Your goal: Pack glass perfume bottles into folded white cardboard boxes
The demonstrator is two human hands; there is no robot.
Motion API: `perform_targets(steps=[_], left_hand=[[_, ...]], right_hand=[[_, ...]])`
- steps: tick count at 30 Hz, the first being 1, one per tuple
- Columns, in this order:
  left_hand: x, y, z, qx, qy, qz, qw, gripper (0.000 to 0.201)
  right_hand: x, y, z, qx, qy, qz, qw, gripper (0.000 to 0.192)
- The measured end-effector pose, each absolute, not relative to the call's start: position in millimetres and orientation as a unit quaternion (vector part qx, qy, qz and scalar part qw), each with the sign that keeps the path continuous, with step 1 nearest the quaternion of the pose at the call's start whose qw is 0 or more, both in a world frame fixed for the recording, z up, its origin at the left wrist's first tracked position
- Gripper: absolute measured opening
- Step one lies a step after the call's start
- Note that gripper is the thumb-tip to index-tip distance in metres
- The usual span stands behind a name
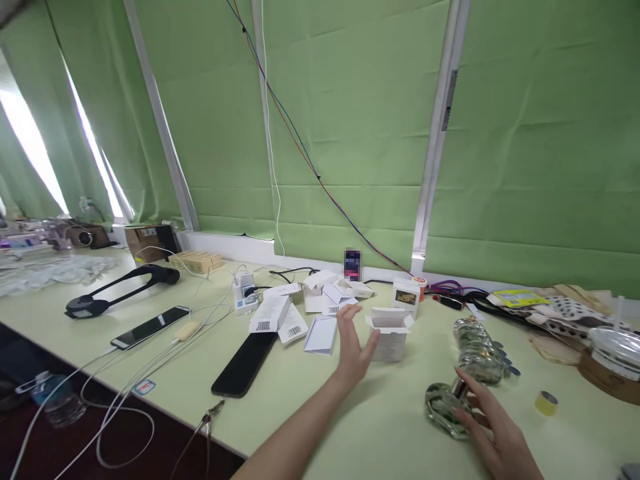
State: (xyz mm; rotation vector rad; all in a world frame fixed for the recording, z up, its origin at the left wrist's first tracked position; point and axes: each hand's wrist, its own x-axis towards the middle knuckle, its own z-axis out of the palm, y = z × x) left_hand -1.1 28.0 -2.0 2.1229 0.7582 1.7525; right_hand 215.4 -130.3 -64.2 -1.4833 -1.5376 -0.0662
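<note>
My left hand (354, 350) is raised with its fingers apart, just left of an upright white carton (390, 345) whose top flaps stand open. The thumb is close to the carton's left edge; I cannot tell if it touches. My right hand (493, 427) grips a clear glass bottle (443, 407) with a green tint and a silvery neck, thumb and index finger around it. The bottle lies tilted over the table. Behind it stand several similar glass bottles (480, 353) in a row. A closed white box (405, 297) with a dark picture stands behind the carton.
Opened white cartons (270, 313) and a dark phone (244, 365) lie left of my hands. A yellow tape roll (547, 403) and a lidded drink cup (613, 363) stand right. White cables (150, 373) cross the table's left edge.
</note>
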Motion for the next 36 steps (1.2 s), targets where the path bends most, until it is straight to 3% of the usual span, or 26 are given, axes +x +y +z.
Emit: perform_targets(steps=[4, 9, 12, 15, 20, 25, 36], left_hand=[[1, 41, -14, 0.760, 0.270, 0.512, 0.297, 0.087], [6, 38, -23, 0.766, 0.248, 0.439, 0.399, 0.064], [5, 31, -20, 0.789, 0.229, 0.425, 0.380, 0.060], [6, 22, -17, 0.807, 0.196, 0.432, 0.352, 0.063], [12, 15, -22, 0.830, 0.170, 0.418, 0.327, 0.071], [14, 16, -22, 0.809, 0.188, 0.447, 0.333, 0.068], [12, 15, -20, 0.797, 0.223, 0.443, 0.344, 0.064]], right_hand=[[209, -114, -67, -0.622, -0.579, 0.007, 0.526, 0.050], [193, -78, -35, -0.531, -0.580, -0.031, 0.618, 0.041], [180, -60, -1, -0.419, -0.520, -0.047, 0.743, 0.046], [173, -55, 17, -0.345, -0.507, -0.060, 0.788, 0.046], [181, -62, -6, -0.344, -0.606, -0.102, 0.710, 0.036], [187, -64, -15, -0.361, -0.705, -0.114, 0.600, 0.048], [196, -58, -6, -0.366, -0.762, -0.109, 0.522, 0.038]])
